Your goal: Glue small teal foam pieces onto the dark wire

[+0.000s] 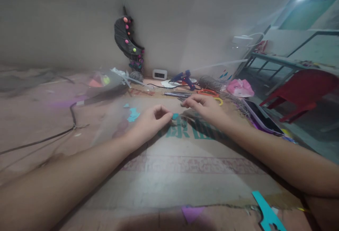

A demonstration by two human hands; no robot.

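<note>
My left hand (pixel 153 119) is closed in a pinch at the middle of a cardboard sheet (pixel 169 181), with a small teal paper piece (pixel 175 116) at its fingertips. To its right, my right hand (pixel 202 105) is bent with thumb and fingers together; whatever it may hold is too small to make out. A thin strand of twine (pixel 184 120) seems to lie between the hands, blurred. Just beyond the right hand are scissors with orange handles (pixel 208 92) and a yellow handle loop (pixel 219 101). Teal paper scraps (pixel 133 114) lie left of my left hand.
A blue glue gun (pixel 185 79) and a small white digital clock (pixel 160 74) stand at the back. A dark crescent ornament with pompoms (pixel 127 36) hangs on the wall. To the right are a phone (pixel 262 116), a pink bag (pixel 240 87) and a red chair (pixel 304 89).
</note>
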